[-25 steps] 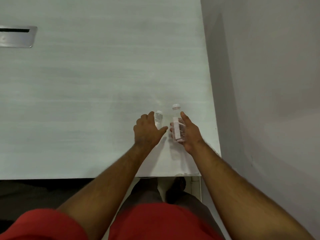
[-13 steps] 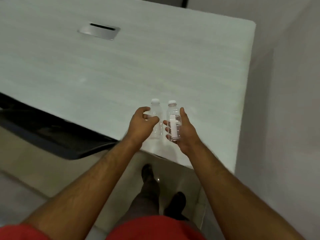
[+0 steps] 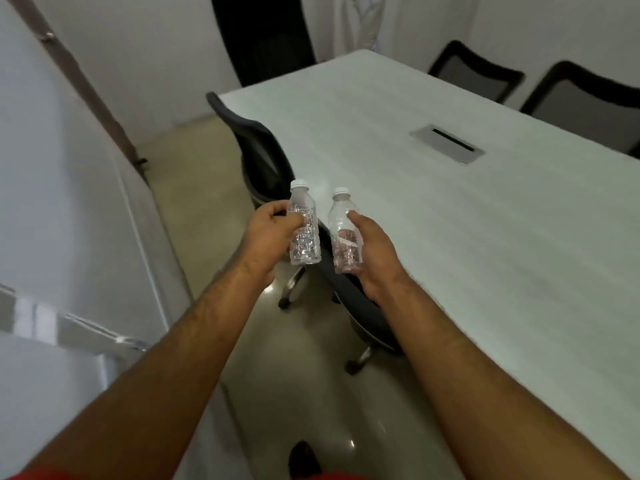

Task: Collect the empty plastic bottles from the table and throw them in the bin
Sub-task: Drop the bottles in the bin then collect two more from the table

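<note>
Beside the table (image 3: 450, 237), each hand grips one upright clear bottle, caps up: left hand (image 3: 266, 233), right hand (image 3: 372, 251).

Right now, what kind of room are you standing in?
Most likely an office meeting room: a long pale table with a metal cable slot set into it, and black mesh chairs along both sides. No bin is in view.

A chair (image 3: 263, 157) stands left of the table (image 3: 450, 220), two more chairs (image 3: 519, 84) behind it.
</note>
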The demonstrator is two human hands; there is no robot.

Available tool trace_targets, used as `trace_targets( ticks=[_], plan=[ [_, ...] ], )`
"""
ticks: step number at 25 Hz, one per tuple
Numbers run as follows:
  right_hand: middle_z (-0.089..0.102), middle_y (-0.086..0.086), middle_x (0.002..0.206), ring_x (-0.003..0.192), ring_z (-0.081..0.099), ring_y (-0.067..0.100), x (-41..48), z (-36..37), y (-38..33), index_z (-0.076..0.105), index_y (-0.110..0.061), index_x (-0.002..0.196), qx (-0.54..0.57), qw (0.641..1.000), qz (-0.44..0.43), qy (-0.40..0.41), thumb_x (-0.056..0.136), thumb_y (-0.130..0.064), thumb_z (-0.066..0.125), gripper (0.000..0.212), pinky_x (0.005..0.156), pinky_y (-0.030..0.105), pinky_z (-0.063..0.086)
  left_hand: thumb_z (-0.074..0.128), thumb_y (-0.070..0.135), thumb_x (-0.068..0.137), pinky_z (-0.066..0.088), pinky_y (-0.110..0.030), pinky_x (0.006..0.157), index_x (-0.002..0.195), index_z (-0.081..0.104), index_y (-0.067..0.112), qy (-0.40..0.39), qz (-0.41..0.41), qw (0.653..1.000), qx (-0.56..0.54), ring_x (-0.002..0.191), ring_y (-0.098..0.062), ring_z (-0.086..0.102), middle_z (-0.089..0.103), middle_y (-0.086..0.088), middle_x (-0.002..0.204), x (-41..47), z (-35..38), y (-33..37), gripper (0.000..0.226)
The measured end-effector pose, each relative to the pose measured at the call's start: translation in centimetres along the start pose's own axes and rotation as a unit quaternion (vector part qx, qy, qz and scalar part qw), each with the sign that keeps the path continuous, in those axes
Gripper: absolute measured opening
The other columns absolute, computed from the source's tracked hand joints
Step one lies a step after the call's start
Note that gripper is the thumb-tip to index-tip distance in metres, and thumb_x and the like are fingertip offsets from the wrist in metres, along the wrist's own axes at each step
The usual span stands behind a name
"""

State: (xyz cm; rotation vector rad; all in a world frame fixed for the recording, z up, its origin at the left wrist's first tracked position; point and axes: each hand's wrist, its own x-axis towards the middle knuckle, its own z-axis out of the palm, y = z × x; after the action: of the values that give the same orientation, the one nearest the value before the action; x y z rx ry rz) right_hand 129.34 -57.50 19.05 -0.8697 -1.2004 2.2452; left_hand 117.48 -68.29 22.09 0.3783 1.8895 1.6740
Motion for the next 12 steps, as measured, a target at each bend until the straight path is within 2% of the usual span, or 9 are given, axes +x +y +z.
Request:
trace_targets(
  ticks=[3, 6, 9, 12],
  plan=[
    [0.066, 0.01, 0.086, 0.073, 0.063, 0.022, 4.2, 7.2, 0.7, 0.066, -0.01, 0.1, -0.031, 0.999, -0.016, -0.006, 0.092, -0.031, 0.066, 0.023, 0.059, 0.033, 0.053, 0.069, 0.008, 0.082, 0.056, -0.03, 0.059, 0.115, 0.061, 0.01, 0.046, 0.016, 0.998, -0.028, 0.073, -0.016, 0.066, 0.067, -0.007, 0.095, 5.4, -6.1, 1.9, 0.035],
    [0.071, 0.012, 0.09, 0.078, 0.068, 0.024, 9.0, 12.4, 1.1, 0.069, -0.011, 0.097, -0.05, 0.998, -0.027, -0.01, 0.089, -0.027, 0.071, 0.018, 0.069, 0.039, 0.058, 0.073, 0.006, 0.08, 0.057, -0.033, 0.065, 0.121, 0.055, 0.011, 0.079, 0.031, 0.995, -0.043, 0.078, -0.019, 0.068, 0.069, -0.005, 0.095, 10.9, -10.3, 3.2, 0.045],
    [0.073, 0.003, 0.086, 0.073, 0.07, 0.014, 14.7, 16.8, 1.2, 0.07, -0.01, 0.103, -0.064, 0.997, -0.037, -0.017, 0.088, -0.026, 0.073, 0.022, 0.062, 0.03, 0.058, 0.074, 0.007, 0.079, 0.057, -0.035, 0.066, 0.122, 0.053, 0.013, 0.094, 0.025, 0.995, -0.035, 0.08, -0.019, 0.069, 0.068, -0.005, 0.097, 16.1, -13.8, 3.9, 0.048],
    [0.072, 0.004, 0.083, 0.07, 0.068, 0.012, 21.5, 21.8, 1.7, 0.067, -0.007, 0.103, -0.051, 0.997, -0.041, -0.043, 0.088, -0.025, 0.073, 0.024, 0.061, 0.028, 0.058, 0.071, 0.006, 0.08, 0.057, -0.041, 0.074, 0.123, 0.055, 0.013, 0.11, 0.025, 0.993, -0.022, 0.079, -0.02, 0.068, 0.069, -0.007, 0.096, 22.4, -17.6, 4.6, 0.047]
  ],
)
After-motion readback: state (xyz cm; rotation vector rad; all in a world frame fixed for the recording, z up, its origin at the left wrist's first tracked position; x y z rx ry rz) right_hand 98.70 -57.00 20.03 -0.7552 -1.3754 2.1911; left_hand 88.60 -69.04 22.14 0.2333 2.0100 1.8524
